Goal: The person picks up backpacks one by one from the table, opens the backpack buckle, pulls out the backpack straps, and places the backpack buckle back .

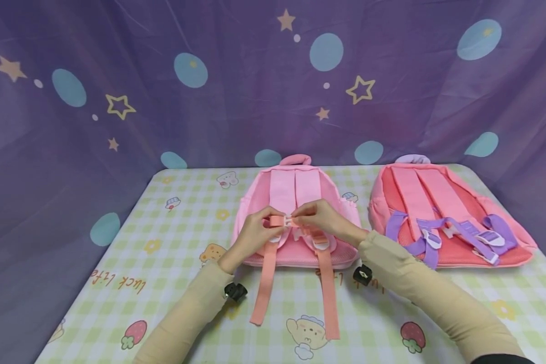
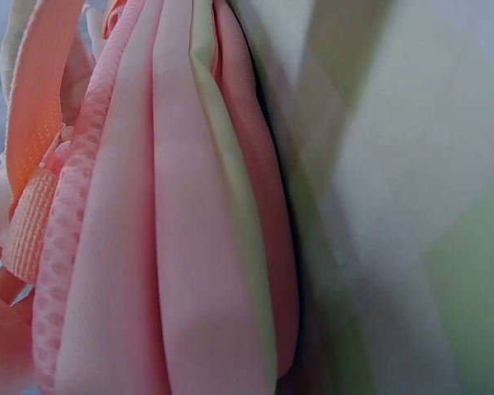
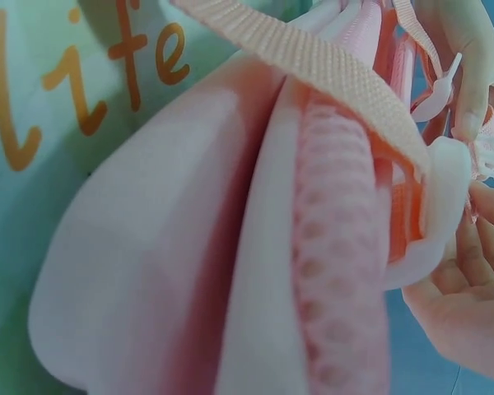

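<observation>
A pink backpack [image 1: 341, 242] lies with its shoulder straps facing up. Over its middle, my left hand [image 1: 255, 231] pinches the orange webbing [image 1: 276, 221] at one side of a white plastic buckle [image 1: 288, 221]. From the other side, my right hand [image 1: 323, 217] pinches the webbing by the buckle. Both buckle parts lie close together; whether they are clipped cannot be told. Orange strap tails [image 1: 265, 288] hang past the bag's lower edge from white adjusters [image 1: 321, 243]. The left wrist view shows the bag's side [image 2: 198, 247] and part of the left hand [image 2: 6, 337].
To the right lies a second backpack [image 1: 437, 202], coral pink with purple straps [image 1: 470, 232] and white buckles. A checked tablecloth [image 1: 173, 313] covers the table. Behind it hangs a purple curtain [image 1: 255, 116] with stars. Dark wrist cameras [image 1: 235, 291] sit beneath the forearms.
</observation>
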A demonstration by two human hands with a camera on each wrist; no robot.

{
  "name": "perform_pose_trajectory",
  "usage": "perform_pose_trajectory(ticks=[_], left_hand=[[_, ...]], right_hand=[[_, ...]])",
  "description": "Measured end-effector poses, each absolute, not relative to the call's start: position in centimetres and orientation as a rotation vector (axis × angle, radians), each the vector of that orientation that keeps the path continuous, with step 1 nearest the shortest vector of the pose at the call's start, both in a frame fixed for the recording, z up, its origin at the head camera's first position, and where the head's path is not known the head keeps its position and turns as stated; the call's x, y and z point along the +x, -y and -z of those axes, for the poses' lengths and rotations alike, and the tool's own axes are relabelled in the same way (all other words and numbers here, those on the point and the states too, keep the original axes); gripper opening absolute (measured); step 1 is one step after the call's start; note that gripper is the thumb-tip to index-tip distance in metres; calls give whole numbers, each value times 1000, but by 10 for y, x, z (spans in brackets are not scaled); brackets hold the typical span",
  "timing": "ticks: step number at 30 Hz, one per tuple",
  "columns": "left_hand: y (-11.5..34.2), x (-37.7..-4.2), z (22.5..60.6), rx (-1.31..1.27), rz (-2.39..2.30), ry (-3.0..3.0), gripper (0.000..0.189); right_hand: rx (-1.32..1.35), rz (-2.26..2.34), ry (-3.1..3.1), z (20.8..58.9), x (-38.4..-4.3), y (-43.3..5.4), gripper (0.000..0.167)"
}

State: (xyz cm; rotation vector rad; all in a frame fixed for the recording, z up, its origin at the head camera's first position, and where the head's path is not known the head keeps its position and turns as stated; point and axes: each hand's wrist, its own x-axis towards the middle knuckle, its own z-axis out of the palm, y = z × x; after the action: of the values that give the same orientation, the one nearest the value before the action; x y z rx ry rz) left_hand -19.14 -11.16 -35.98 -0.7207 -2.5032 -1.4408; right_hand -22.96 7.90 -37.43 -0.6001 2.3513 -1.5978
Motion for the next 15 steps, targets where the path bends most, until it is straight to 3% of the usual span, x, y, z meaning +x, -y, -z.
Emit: perform_pose_trajectory(ticks=[7,15], left_hand=[[117,-209,385,-741,1449,2478,20],[120,-210,388,-732,1445,2484,20]], right_hand=[[-590,1591,-2353,377,-231,-80,18],[-564,1586,-2326,375,-230,-87,20]])
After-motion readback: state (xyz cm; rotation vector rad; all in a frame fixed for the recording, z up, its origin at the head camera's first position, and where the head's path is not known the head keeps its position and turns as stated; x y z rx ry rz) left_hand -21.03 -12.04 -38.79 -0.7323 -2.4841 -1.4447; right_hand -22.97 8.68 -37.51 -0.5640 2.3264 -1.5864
